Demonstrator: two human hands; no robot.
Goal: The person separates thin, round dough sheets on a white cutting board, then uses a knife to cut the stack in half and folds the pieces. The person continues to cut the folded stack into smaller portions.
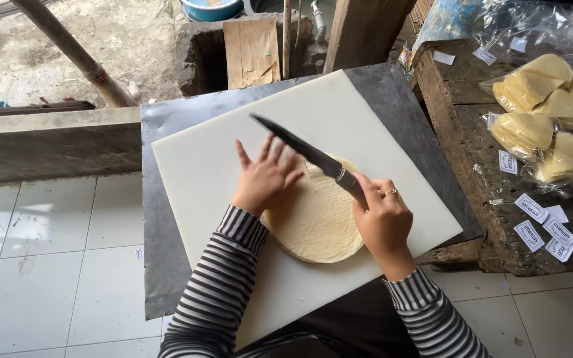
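Gripping the handle of a long dark knife [300, 147], the right hand [382, 222] is closed around it, a ring on one finger, and holds the blade slanted across the far edge of a stack of thin round pale wrappers [319, 222]. The left hand [264, 179] lies open, fingers spread, pressing flat on the stack's left part, gripping nothing. The wrappers rest on a white cutting board [207, 159], which sits on a grey metal sheet [157, 265]. To the right, a rough wooden bench [462, 142] carries bags of folded yellow wrappers [542, 113] and small paper labels [542, 229].
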